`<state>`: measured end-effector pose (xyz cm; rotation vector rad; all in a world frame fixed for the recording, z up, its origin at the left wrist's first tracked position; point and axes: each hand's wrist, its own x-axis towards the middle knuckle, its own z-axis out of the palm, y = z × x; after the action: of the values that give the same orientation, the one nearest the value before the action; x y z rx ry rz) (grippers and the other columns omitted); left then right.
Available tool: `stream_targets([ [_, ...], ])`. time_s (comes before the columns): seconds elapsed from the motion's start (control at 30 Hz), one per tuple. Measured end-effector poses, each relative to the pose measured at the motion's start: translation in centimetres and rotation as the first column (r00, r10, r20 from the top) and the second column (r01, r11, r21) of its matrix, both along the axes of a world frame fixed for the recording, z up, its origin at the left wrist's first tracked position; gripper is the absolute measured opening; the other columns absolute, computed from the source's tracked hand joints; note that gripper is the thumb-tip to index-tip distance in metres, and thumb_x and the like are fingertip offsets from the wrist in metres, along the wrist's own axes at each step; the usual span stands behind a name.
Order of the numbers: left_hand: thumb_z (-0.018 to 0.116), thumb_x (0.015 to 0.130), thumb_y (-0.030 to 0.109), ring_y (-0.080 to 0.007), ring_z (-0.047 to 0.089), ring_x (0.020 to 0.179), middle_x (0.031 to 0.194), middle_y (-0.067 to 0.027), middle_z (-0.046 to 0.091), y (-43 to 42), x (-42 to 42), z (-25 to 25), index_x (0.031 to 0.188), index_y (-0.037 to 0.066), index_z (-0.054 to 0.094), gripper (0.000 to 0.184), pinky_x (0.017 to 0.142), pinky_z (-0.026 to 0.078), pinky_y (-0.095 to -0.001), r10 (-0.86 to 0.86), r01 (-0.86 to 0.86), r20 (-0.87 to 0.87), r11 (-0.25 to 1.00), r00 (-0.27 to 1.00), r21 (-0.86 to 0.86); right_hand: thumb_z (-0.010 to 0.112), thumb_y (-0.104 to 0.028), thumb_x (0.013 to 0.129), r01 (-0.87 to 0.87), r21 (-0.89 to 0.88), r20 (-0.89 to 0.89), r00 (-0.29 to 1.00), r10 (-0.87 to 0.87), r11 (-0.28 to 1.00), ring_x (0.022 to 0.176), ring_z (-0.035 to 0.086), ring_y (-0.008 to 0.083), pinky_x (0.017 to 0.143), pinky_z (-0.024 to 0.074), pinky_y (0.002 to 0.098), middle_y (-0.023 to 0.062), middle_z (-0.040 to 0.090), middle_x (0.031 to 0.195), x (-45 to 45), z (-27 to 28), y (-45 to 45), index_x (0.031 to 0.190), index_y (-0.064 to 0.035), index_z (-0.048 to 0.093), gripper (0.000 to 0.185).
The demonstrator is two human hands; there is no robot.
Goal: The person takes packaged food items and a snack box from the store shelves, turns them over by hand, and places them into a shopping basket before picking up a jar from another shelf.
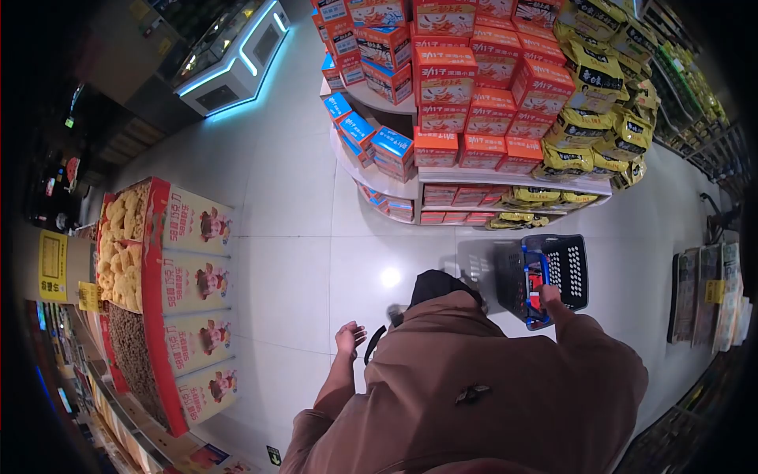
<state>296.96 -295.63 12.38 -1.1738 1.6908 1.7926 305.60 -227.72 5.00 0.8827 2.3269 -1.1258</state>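
My right hand is closed round the handle of a dark shopping basket, which hangs at my right side. The handle frame is blue with a red part at the grip. White light comes through the perforated wall, and I can make out no goods in the basket. Off to my left side, my left hand hangs with loosely bent fingers, touching nothing. A dark strap hangs near it at my waist.
Ahead stands a display shelf stacked with red boxes and yellow bags. At left is a bulk-goods stand with patterned front panels. A lit white counter stands farther back. Stacked goods line the right side; pale tiles cover the floor.
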Motion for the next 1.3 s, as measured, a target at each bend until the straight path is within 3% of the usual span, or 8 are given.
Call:
stream_targets([
  [0.17, 0.049, 0.096, 0.016, -0.0252, 0.067, 0.082, 0.096, -0.0158, 0.071, -6.1, 3.9, -3.3, 0.121, 0.002, 0.061, 0.031, 0.065, 0.053, -0.0402, 0.014, 0.002, 0.229, 0.998, 0.973, -0.067, 0.058, -0.016, 0.086, 0.514, -0.121, 0.199, 0.851, -0.487, 0.849, 0.044, 0.057, 0.0238, 0.042, 0.0489, 0.0398, 0.0134, 0.057, 0.058, -3.2, 7.0, -7.9, 0.088, 0.0041, 0.07, 0.023],
  [0.2, 0.049, 0.095, 0.016, -0.0256, 0.067, 0.08, 0.095, -0.0164, 0.071, -6.8, 4.5, -3.5, 0.12, 0.002, 0.062, 0.031, 0.064, 0.052, -0.0406, -0.032, 0.062, 0.225, 0.99, 0.974, -0.129, 0.06, -0.016, 0.085, 0.22, -0.064, 0.124, 0.97, -0.211, 0.973, 0.043, 0.054, 0.0235, 0.041, 0.0477, 0.04, 0.0127, 0.056, 0.058, -2.3, 2.5, -6.7, 0.084, 0.0037, 0.069, 0.022],
  [0.3, 0.052, 0.094, 0.016, -0.0263, 0.065, 0.074, 0.092, -0.0169, 0.07, -10.4, 6.0, -6.2, 0.11, -0.003, 0.064, 0.028, 0.063, 0.05, -0.0421, -0.206, 0.214, 0.065, 0.961, 0.976, -0.173, 0.058, -0.016, 0.086, 0.092, -0.083, 0.023, 0.996, -0.091, 0.992, 0.042, 0.052, 0.0229, 0.04, 0.0465, 0.0406, 0.0118, 0.055, 0.058, -2.2, 0.4, -8.6, 0.087, 0.0037, 0.07, 0.023],
  [0.37, 0.053, 0.094, 0.018, -0.0259, 0.064, 0.074, 0.092, -0.0168, 0.07, -11.7, 4.7, -7.1, 0.106, -0.005, 0.064, 0.028, 0.064, 0.05, -0.0426, -0.256, 0.26, 0.046, 0.948, 0.966, -0.182, 0.052, -0.016, 0.09, 0.586, -0.114, 0.246, 0.799, -0.549, 0.802, 0.041, 0.05, 0.0215, 0.04, 0.0455, 0.0394, 0.0095, 0.05, 0.057, -5.8, 9.4, -14.8, 0.098, 0.0027, 0.07, 0.027],
  [0.43, 0.054, 0.094, 0.02, -0.0256, 0.064, 0.077, 0.095, -0.0164, 0.069, -12.2, 2.8, -6.3, 0.108, -0.004, 0.063, 0.029, 0.067, 0.05, -0.0425, -0.195, 0.211, 0.116, 0.967, 0.974, -0.141, 0.064, -0.018, 0.084, 0.596, -0.196, 0.23, 0.8, -0.554, 0.779, 0.038, 0.044, 0.0179, 0.038, 0.0391, 0.037, 0.0038, 0.045, 0.053, -6.2, 10.2, -16.7, 0.068, -0.0066, 0.056, 0.022],
  [0.53, 0.053, 0.095, 0.021, -0.0255, 0.065, 0.085, 0.103, -0.0157, 0.068, -12.4, -1.6, -4.1, 0.121, 0.0, 0.059, 0.034, 0.073, 0.053, -0.0417, -0.02, 0.033, 0.243, 0.998, 0.97, -0.049, 0.066, -0.016, 0.082, 0.432, -0.286, 0.184, 0.901, -0.394, 0.855, 0.034, 0.037, 0.0152, 0.035, 0.033, 0.0336, -0.0001, 0.037, 0.048, -5.7, 7.7, -18.0, 0.057, -0.0149, 0.045, 0.033],
  [0.77, 0.048, 0.097, 0.017, -0.0262, 0.069, 0.086, 0.106, -0.0158, 0.068, -16.2, -13.7, -1.3, 0.129, 0.001, 0.053, 0.035, 0.071, 0.059, -0.0362, -0.08, 0.077, 0.121, 0.997, 0.989, 0.024, 0.065, -0.013, 0.08, 0.62, -0.337, 0.336, 0.782, -0.525, 0.709, 0.035, 0.042, 0.0168, 0.035, 0.0352, 0.0346, 0.0037, 0.042, 0.05, -9.1, 10.0, -24.6, 0.075, -0.0063, 0.053, 0.015],
  [1.3, 0.053, 0.098, 0.02, -0.0254, 0.068, 0.09, 0.109, -0.0151, 0.068, -23.4, -37.7, 4.1, 0.129, 0.002, 0.054, 0.036, 0.078, 0.058, -0.0364, -0.393, 0.399, 0.104, 0.915, 0.914, -0.055, 0.068, -0.014, 0.078, 0.735, -0.299, 0.29, 0.678, -0.676, 0.609, 0.038, 0.044, 0.0152, 0.037, 0.0355, 0.0329, 0.0046, 0.046, 0.053, -17.9, 13.8, -38.4, 0.074, -0.0054, 0.053, 0.018],
])
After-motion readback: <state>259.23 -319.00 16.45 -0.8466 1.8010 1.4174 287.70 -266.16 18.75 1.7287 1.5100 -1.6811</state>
